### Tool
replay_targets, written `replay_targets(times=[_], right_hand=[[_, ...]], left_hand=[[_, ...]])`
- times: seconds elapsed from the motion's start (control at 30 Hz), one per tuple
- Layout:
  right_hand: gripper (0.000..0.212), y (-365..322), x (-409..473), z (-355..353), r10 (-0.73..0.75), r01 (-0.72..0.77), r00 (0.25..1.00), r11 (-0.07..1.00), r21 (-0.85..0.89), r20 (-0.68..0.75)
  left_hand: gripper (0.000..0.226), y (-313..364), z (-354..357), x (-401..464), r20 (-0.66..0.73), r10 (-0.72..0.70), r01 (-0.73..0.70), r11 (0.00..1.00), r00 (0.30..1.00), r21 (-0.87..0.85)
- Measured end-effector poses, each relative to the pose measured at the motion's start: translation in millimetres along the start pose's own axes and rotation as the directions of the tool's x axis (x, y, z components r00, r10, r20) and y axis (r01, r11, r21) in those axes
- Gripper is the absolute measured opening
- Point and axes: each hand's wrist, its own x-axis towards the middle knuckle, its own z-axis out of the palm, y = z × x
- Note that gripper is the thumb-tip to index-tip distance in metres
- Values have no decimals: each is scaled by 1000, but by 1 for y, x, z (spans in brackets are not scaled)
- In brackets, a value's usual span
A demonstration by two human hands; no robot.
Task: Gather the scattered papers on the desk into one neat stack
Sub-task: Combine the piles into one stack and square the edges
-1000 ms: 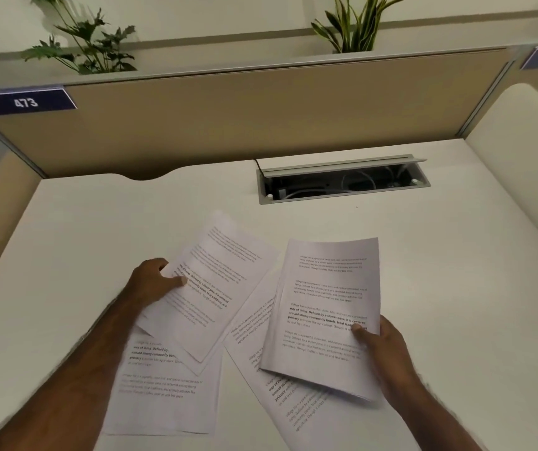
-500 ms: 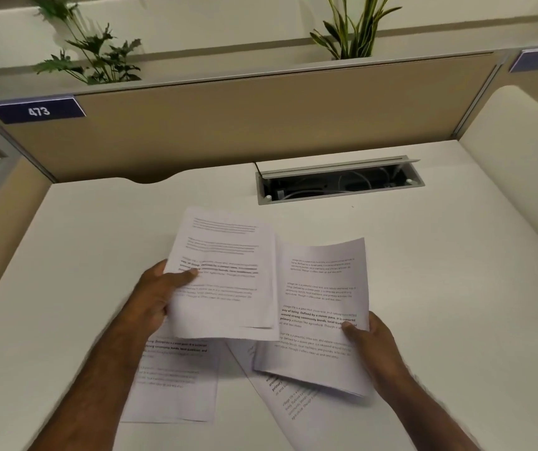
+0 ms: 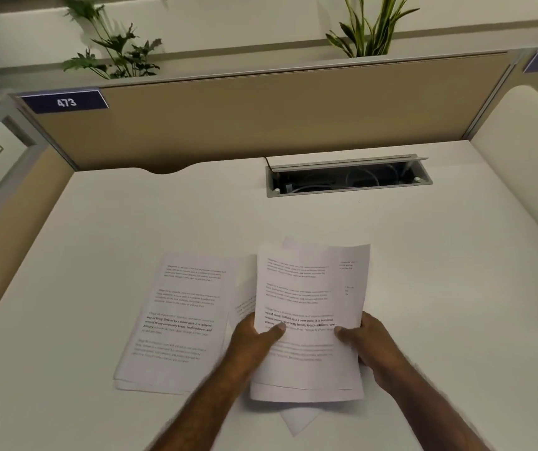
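I hold a bundle of printed white papers [image 3: 310, 288] above the white desk [image 3: 131, 222], a little right of centre. My left hand [image 3: 258, 340] grips the bundle's left edge, thumb on top. Over on the right edge, my right hand [image 3: 368, 343] pinches it the same way. The sheets in the bundle overlap unevenly; a strip of a lower sheet shows along the right. Under the bundle lies a slanted sheet [image 3: 297, 421], its corner poking out below. To the left, another printed paper [image 3: 180, 320] lies flat on the desk with a second sheet's edge showing beneath it.
An open cable tray [image 3: 349, 177] is set into the desk behind the papers. A tan partition [image 3: 261, 118] with a "473" label [image 3: 66, 101] closes the back, with plants above. Side panels stand at the left and right.
My left hand carried its sheets rightward onto those in my right hand, so both hands now hold one bundle. The paper on the left now lies uncovered.
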Motion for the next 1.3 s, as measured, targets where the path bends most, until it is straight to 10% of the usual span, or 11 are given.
replay_targets(times=[0.3, 0.5, 0.73, 0.93, 1.3], right_hand=[[38, 0, -6, -65, -89, 97, 976, 995, 31, -197], [47, 12, -6, -108, -49, 78, 954, 993, 90, -295], [38, 27, -21, -105, -109, 63, 955, 983, -172, -277], [35, 24, -27, -94, -101, 47, 968, 971, -234, -228], [37, 22, -34, -91, -85, 68, 992, 982, -173, -89]], left_hand=[[73, -29, -6, -18, -407, -167, 328, 870, 898, 367], [98, -28, 24, -36, -441, -385, 466, 881, 811, 87], [63, -12, 53, -30, -376, -462, 331, 871, 803, -363], [8, -2, 69, -13, -269, -445, 312, 852, 854, -420], [20, -1, 86, -11, -127, -93, 54, 957, 988, -286]])
